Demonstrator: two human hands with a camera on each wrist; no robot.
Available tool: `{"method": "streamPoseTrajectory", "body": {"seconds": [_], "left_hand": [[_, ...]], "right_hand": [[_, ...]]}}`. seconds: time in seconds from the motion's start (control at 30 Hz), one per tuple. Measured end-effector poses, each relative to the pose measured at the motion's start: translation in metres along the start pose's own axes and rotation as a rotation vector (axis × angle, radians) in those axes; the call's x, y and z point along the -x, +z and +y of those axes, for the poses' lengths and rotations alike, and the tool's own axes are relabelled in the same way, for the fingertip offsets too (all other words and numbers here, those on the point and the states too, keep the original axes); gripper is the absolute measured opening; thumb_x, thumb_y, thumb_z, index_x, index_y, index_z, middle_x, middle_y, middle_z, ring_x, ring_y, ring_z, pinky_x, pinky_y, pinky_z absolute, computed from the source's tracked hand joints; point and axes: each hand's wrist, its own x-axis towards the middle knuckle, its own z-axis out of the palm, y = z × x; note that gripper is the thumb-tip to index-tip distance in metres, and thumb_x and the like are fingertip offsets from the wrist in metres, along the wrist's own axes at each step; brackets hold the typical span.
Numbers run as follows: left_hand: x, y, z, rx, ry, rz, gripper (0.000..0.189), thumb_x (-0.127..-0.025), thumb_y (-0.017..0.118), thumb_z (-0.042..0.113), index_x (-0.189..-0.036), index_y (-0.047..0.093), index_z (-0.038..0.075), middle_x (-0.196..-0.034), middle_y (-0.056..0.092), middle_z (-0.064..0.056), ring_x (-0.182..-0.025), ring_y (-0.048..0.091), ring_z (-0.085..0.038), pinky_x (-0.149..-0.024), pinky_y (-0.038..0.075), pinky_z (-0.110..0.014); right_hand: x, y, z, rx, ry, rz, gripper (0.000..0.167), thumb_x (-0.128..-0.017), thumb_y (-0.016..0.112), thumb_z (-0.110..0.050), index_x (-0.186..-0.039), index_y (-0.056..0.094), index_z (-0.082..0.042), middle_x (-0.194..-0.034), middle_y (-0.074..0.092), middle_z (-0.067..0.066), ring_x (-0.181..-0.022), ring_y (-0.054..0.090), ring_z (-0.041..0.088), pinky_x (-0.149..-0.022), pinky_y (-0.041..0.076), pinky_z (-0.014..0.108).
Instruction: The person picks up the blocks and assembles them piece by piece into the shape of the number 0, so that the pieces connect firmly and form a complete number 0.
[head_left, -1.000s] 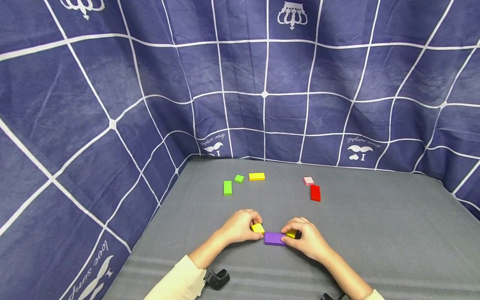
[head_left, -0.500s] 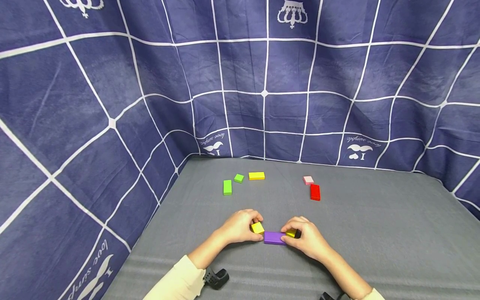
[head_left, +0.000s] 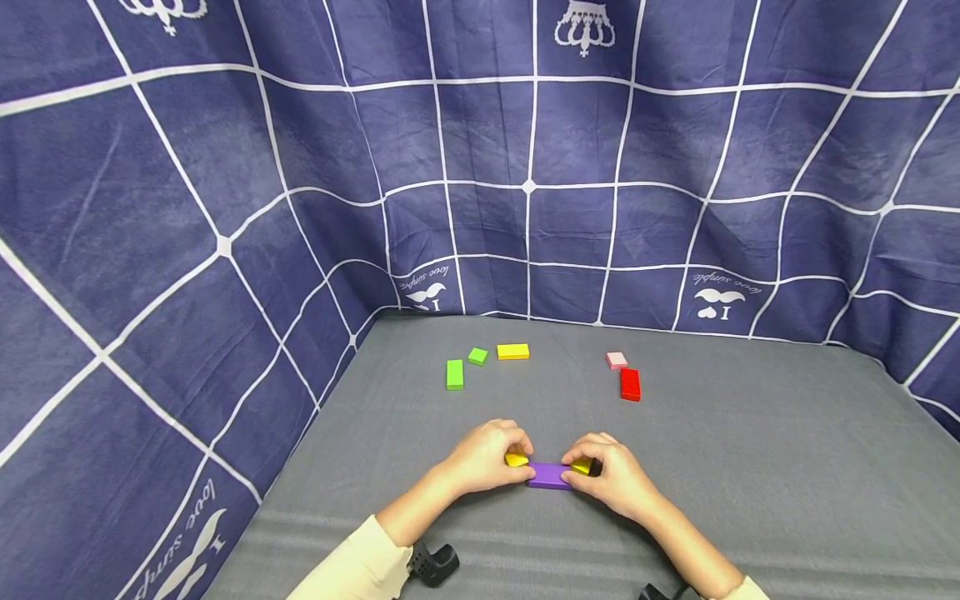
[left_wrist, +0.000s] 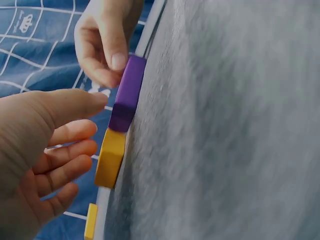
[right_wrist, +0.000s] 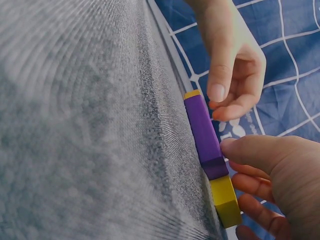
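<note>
L hand [head_left: 487,457] grip apart, thumb just beside purple block [head_left: 549,476]; R hand [head_left: 613,477] thumb at purple's upper edge, can't tell if pinched. Purple's on desk [head_left: 750,450], mid-row. Head view part-hides the yellows; L wrist shows L yellow block [left_wrist: 110,159] touching purple, R wrist shows R yellow block [right_wrist: 226,200] at other end. Head only: red block [head_left: 630,384], pink block [head_left: 617,360] farther back. Vs 0.5s ago: L hand slightly right, L yellow more covered.
</note>
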Motion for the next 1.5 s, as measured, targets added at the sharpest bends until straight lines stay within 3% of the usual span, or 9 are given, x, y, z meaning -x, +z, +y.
{"method": "streamPoseTrajectory", "body": {"seconds": [0.33,1.2,1.5], "left_hand": [[0.001,0.009,0.001,0.037,0.006,-0.006,0.017,-0.081,0.079,0.026,-0.084,0.066,0.015,-0.077,0.055,0.006,-0.069,0.046,-0.002,-0.063,0.037,-0.015],[0.003,0.015,-0.004,0.084,0.009,0.011,0.017,-0.081,0.078,0.026,-0.085,0.065,0.016,-0.078,0.053,0.006,-0.071,0.046,-0.003,-0.065,0.037,-0.016],[0.003,0.014,-0.003,0.092,0.01,0.009,0.017,-0.081,0.078,0.026,-0.085,0.065,0.015,-0.079,0.053,0.005,-0.072,0.046,-0.003,-0.065,0.037,-0.016]], "right_hand": [[0.0,0.0,0.0,-0.001,-0.022,0.021,0.023,-0.071,0.085,-0.009,-0.084,0.072,-0.022,-0.085,0.065,-0.015,-0.082,0.054,0.006,-0.068,0.046,0.027],[-0.003,-0.004,-0.002,-0.005,-0.032,-0.005,0.02,-0.072,0.084,-0.008,-0.085,0.073,-0.017,-0.084,0.066,-0.012,-0.079,0.056,0.008,-0.068,0.047,0.027],[-0.018,-0.032,0.019,0.052,0.079,0.043,0.014,-0.078,0.079,-0.007,-0.091,0.074,-0.008,-0.085,0.065,-0.008,-0.078,0.059,0.015,-0.065,0.048,0.031]]}}
